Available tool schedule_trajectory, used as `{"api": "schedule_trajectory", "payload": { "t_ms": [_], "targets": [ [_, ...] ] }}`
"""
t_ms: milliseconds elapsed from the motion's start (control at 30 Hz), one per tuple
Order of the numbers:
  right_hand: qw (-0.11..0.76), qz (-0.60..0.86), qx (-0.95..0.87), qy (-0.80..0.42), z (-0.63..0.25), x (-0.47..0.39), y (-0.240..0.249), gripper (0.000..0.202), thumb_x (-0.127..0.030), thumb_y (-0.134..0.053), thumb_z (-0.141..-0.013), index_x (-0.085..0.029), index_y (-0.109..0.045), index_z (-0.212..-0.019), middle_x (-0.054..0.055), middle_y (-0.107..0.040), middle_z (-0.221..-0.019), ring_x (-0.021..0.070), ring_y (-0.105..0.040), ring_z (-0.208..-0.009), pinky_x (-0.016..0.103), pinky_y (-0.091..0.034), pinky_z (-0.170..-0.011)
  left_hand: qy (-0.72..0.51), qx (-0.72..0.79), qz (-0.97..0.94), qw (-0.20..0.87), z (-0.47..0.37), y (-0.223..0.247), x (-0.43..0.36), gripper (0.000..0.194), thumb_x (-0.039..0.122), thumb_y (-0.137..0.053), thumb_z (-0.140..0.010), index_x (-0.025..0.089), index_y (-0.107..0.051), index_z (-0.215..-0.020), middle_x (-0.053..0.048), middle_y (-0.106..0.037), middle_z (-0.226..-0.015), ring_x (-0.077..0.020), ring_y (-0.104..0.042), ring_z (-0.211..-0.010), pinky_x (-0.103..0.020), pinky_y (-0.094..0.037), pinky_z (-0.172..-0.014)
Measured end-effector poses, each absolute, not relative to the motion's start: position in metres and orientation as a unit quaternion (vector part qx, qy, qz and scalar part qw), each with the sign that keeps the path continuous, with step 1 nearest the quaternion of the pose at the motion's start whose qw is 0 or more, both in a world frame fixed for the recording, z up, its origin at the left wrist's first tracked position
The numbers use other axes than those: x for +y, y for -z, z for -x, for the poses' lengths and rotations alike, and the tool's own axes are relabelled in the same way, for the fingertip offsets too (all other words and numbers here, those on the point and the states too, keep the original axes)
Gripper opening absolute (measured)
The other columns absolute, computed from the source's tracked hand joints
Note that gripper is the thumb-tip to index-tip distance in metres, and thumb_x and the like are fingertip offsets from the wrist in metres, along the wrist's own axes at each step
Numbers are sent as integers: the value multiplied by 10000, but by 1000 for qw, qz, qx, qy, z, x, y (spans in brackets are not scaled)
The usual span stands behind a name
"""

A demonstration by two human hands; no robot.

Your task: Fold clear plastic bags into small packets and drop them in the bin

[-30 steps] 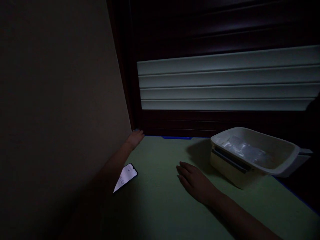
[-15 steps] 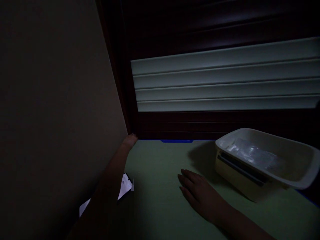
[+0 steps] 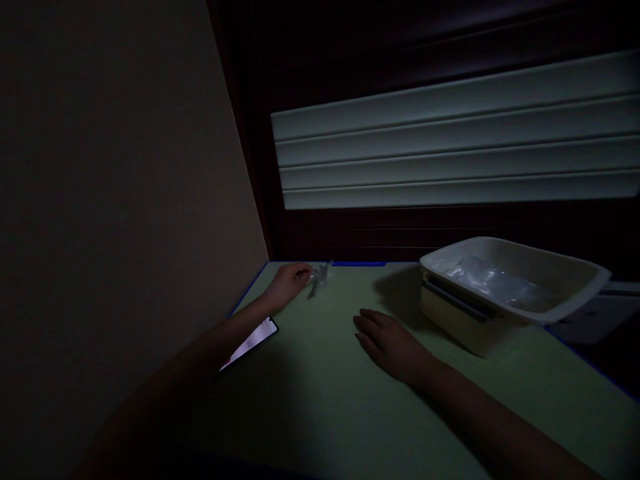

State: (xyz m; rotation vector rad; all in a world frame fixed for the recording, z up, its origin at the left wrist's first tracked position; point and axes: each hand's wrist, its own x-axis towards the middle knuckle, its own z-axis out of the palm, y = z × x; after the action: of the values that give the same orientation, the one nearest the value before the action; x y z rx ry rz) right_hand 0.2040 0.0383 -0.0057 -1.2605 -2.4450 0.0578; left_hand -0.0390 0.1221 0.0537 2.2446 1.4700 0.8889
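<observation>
Near the far left corner of the pale green tabletop, my left hand is closed, thumb and fingers pinched on a small clear, shiny piece that looks like plastic. The piece sticks out to the right of the fingertips; it is blurred and its exact kind does not show. My right hand lies flat on the tabletop, fingers stretched out and holding nothing. Under my left forearm is a phone with a lit screen, partly hidden by the arm.
To the right stands a cream plastic basin with clear plastic bags inside. A wall borders the table on the left, and a dark wooden panel with white slats rises behind it. The light is dim.
My left hand has come back from the far corner, rightward over the table, and the clear piece now shows in its fingers. My right hand stays flat. The view has shifted slightly.
</observation>
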Motion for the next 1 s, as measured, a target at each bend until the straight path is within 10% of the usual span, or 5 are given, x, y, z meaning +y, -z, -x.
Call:
{"api": "schedule_trajectory", "payload": {
  "t_ms": [367, 1000],
  "targets": [
    [255, 544, -799, -7, -221, 34, -21, 323, -198, -396, -854, -106, -567, -1112, 148, -617, -1063, 233, -608, -899, 308, -437, -761, -457, 471, -634, 408, -9, 3, 22, 240, 414, -485, -718, 177, -499, -677, 22, -485, -597, -131, -499, -570, -218, -431, -508],
    [399, 386, -814, -171, -191, 6, -18, 380, -349, -595, -769, -161, -537, -1094, 110, -616, -1078, 227, -574, -989, 377, -434, -858, -548, 441, -567, 429, -7, -10, 16, 394, 555, -546, -716, 187, -430, -638, 62, -397, -564, -96, -386, -511, -194, -310, -483]
  ]
}}
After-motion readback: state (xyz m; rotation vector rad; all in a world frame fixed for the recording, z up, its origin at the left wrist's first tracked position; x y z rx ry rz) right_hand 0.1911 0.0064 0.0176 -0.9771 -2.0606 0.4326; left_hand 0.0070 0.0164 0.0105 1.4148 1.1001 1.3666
